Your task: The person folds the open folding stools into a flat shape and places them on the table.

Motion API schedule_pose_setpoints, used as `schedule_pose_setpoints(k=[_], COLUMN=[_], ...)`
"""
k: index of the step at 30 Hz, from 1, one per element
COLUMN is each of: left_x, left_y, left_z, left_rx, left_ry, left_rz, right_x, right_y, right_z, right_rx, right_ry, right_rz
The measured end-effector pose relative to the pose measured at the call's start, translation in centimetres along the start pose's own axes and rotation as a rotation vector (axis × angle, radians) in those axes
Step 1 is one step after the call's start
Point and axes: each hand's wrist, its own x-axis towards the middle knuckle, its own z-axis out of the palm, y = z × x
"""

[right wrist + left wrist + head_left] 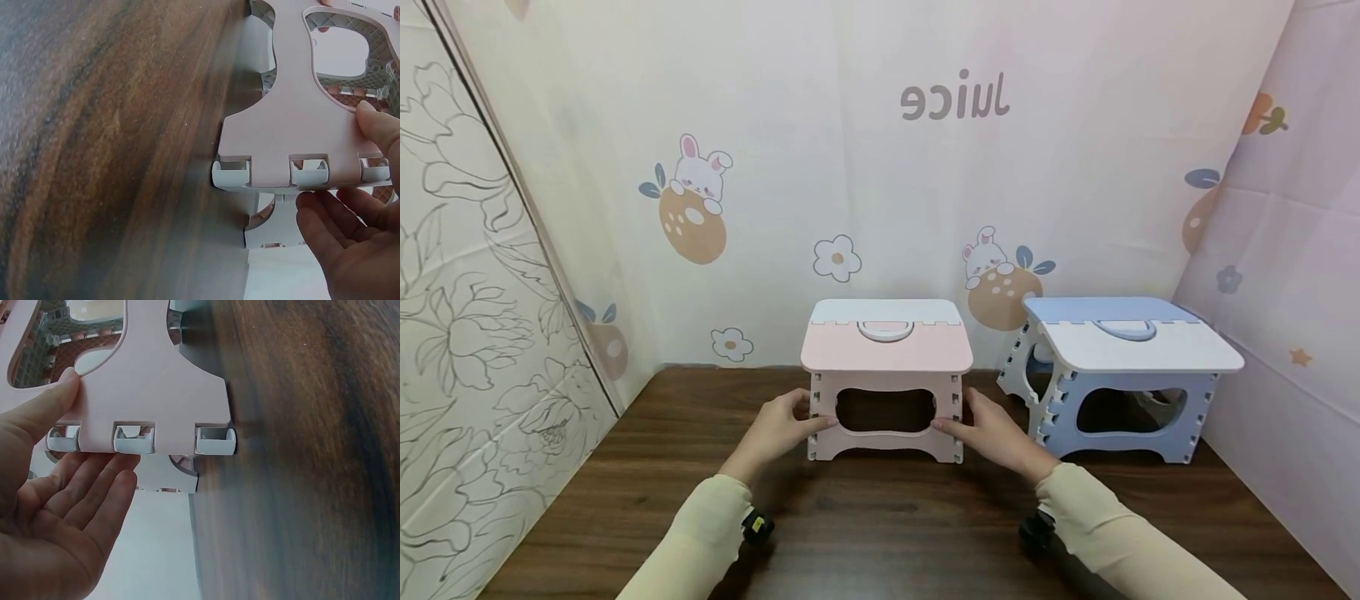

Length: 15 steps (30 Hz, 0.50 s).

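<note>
A pink and white folding step stool (886, 350) stands unfolded on the brown wooden table, its handle (886, 331) lying flat in the top. My left hand (780, 429) grips the left edge of its front leg panel, the thumb on the front face by the oval opening and the fingers behind the hinged edge. On the opposite edge my right hand (996, 435) holds the panel the same way, thumb in front. Both wrist views show the hinge notches between thumb and fingers, with the left hand (69, 494) and right hand (356, 219) close to the panel.
To the right stands a second folding stool (1142, 354), blue and white, also unfolded and turned slightly. A printed curtain (850, 167) hangs right behind the table (880, 525), with more cloth on both sides. A dark wrist camera (757, 527) sits below my left sleeve.
</note>
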Motion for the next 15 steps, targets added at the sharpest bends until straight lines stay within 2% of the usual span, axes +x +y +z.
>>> schedule_pose_setpoints(k=[15], left_x=[0.11], left_y=[-0.05], left_z=[0.14], left_rx=[0.015], left_ry=[0.002], left_rz=[0.009], right_x=[-0.23], right_y=[-0.04], right_z=[-0.23], right_rx=[-0.024], right_ry=[0.003], right_rz=[-0.023])
